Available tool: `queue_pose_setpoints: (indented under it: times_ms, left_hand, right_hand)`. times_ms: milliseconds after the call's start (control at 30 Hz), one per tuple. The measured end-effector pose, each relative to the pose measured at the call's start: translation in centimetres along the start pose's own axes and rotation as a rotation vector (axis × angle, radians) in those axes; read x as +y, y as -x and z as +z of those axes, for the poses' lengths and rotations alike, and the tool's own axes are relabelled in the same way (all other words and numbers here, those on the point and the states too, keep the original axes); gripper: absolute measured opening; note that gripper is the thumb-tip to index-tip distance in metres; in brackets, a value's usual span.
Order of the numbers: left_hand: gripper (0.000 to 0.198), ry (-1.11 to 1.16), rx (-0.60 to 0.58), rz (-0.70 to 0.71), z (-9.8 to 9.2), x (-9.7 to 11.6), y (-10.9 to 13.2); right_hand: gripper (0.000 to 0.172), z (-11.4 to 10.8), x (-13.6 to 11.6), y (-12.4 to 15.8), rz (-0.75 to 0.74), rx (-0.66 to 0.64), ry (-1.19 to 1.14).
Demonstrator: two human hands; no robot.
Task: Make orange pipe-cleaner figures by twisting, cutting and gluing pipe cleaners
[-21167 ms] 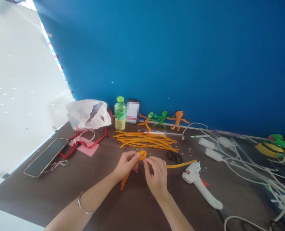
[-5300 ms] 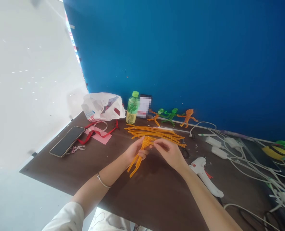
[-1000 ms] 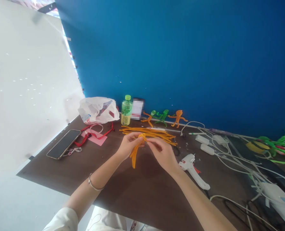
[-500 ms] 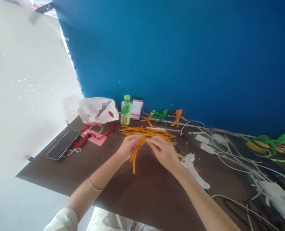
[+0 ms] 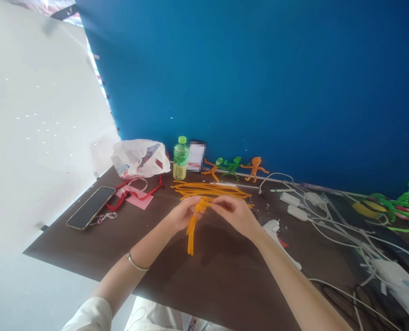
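Observation:
An orange pipe-cleaner figure is held above the dark table, its upper part coiled and several loose strands hanging down. My left hand is closed around its coiled part from the left. On the other side, my right hand pinches the end of an orange pipe cleaner that runs out from the coil. Just behind both hands lies a pile of orange pipe cleaners. A white glue gun rests beside my right forearm, partly hidden by it.
Small pipe-cleaner figures, among them an orange one and a green one, stand by the blue wall. A bottle and white plastic bag stand behind left. A phone lies left; white cables tangle right.
The hanging strands have swung closer together and straighter down. My right hand has shifted slightly right, and more of the coil shows between my hands.

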State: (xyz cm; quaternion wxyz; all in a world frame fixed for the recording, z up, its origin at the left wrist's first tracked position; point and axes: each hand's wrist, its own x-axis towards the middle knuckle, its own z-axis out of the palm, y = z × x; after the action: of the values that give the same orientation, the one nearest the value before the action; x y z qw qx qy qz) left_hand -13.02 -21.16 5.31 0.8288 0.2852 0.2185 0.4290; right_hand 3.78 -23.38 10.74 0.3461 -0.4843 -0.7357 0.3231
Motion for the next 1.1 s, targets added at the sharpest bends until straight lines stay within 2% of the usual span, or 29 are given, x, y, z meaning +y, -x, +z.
queue_pose_setpoints:
  times_ms: [167, 300, 400, 500, 600, 733, 867, 1100]
  left_hand:
    - [0.027, -0.189, -0.117, -0.004, -0.2, 0.5, 0.4]
    - [0.027, -0.353, -0.174, 0.01, -0.1, 1.4, 0.9]
    - [0.027, -0.566, -0.218, 0.044, 0.0, 2.0, 1.2]
    - [0.031, -0.841, -0.232, 0.13, 0.2, 2.3, 1.4]
    - [0.036, -1.066, -0.172, 0.264, 0.6, 2.3, 1.6]
    - [0.032, -1.236, -0.057, 0.443, 1.2, 1.8, 1.9]
    - [0.023, -1.296, 0.026, 0.579, 1.4, 1.4, 1.9]
    - [0.026, -1.35, 0.069, 0.698, 1.1, 1.3, 1.5]
  right_hand:
    - [0.023, -0.9, 0.2, -0.7, -0.003, -0.106, 0.094]
    - [0.021, -1.7, 0.0, -1.1, -0.073, -0.177, 0.273]
    - [0.019, -2.1, -0.1, -1.3, -0.14, -0.25, 0.412]
    - [0.017, -2.1, -0.1, -1.4, -0.175, -0.265, 0.527]
    - [0.015, -1.7, -0.1, -1.4, -0.167, -0.219, 0.589]
    - [0.015, -0.9, -0.2, -1.1, -0.138, -0.149, 0.562]
    - [0.019, -0.5, -0.5, -0.7, -0.12, -0.103, 0.477]
    - [0.024, -0.3, -1.1, 0.5, -0.149, -0.092, 0.431]
